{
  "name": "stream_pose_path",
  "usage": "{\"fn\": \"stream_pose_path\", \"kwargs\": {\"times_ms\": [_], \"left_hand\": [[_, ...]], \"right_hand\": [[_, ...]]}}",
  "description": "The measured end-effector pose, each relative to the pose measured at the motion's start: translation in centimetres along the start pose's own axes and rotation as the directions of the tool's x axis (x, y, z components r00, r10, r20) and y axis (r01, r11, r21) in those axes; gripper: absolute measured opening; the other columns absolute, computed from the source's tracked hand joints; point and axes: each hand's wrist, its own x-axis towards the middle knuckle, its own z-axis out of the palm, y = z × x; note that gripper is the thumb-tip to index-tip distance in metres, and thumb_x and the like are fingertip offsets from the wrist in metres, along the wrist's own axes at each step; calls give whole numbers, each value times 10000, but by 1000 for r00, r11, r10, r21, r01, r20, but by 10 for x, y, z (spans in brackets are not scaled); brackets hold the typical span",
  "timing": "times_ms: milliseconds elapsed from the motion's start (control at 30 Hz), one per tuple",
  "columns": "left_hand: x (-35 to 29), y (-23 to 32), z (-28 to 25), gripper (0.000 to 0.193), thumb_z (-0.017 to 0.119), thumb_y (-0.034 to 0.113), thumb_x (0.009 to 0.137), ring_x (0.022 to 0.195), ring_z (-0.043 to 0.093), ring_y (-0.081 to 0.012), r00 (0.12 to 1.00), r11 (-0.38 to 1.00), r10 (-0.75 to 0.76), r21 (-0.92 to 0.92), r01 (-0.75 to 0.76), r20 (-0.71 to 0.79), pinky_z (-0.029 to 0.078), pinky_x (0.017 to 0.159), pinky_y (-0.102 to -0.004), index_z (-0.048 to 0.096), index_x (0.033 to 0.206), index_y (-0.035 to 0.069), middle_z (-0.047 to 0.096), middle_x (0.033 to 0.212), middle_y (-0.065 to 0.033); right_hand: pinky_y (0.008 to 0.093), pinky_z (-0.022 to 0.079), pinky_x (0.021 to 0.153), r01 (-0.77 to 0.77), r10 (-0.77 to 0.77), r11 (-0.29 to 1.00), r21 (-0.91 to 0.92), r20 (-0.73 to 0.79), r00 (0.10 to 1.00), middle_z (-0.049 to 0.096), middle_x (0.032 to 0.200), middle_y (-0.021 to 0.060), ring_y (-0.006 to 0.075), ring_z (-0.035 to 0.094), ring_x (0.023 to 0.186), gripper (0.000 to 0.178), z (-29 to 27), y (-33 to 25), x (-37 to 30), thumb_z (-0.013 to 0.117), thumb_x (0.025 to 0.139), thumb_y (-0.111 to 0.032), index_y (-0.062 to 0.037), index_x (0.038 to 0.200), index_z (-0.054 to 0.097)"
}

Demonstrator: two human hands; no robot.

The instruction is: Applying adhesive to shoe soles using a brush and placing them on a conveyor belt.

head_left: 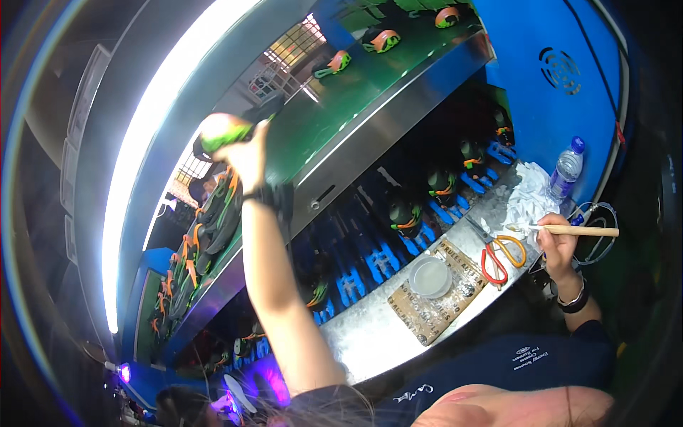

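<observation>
My left hand (246, 158) is raised beside the green conveyor belt (320, 121), its fingers closed round an orange, green and black shoe (226, 134), slightly smeared by motion. At the right, my right hand (558, 249) grips a brush (587, 230) by its pale wooden handle. The brush tip points left, over a crumpled white cloth (530, 196). Below it on the metal ledge (370, 345) lie scissors (501, 260) with red and yellow handles. A round tub (430, 277) of whitish liquid stands on a piece of printed brown cardboard (466, 290).
Several shoes, one of them a bright orange and green shoe (382, 40), sit along the belt. More dark shoes are piled at the left (206, 220). Under the belt, shoes ride on blue holders (384, 262). A water bottle (566, 169) stands near the cloth.
</observation>
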Motion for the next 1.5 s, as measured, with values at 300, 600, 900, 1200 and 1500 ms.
{"fn": "stream_pose_path", "kwargs": {"times_ms": [300,600,900,1200,1500], "left_hand": [[6,-68,-39,416,650,232,699,740,582,-187,749,993,-74,-17,113,658,465,642,-295,521,975,-51,579,817,-102],[6,-148,-124,779,507,631,626,873,561,-325,948,693,-298,708,136,109,430,768,-365,544,968,-68,563,932,-233],[24,-168,-122,489,751,257,557,783,586,-237,777,833,-553,199,516,301,478,618,-365,571,930,-5,595,865,-126],[0,-181,-105,387,757,212,553,626,569,-192,808,880,-447,28,474,384,449,575,-292,591,776,-56,601,750,-108],[21,-162,-120,403,727,180,561,628,505,-160,999,985,-39,-167,35,-17,421,635,-266,524,818,-55,556,746,-114]], "right_hand": [[168,306,507,-98,97,995,-25,-44,994,419,693,2,39,373,572,111,-5,20,5,482,792,-66,-12,886,463],[165,319,550,-130,128,991,38,31,991,420,717,-1,37,385,618,100,3,20,4,478,786,-54,-13,877,463],[172,334,543,-159,156,985,74,43,987,424,717,1,40,397,604,94,5,6,-1,484,785,-54,-10,866,466],[167,317,540,-152,145,984,89,79,986,426,704,-3,32,384,609,98,9,2,-8,486,779,-36,-5,871,473],[164,308,533,-184,180,980,73,57,982,425,695,-6,28,375,602,106,9,-7,-12,482,783,-39,-3,882,472]]}}
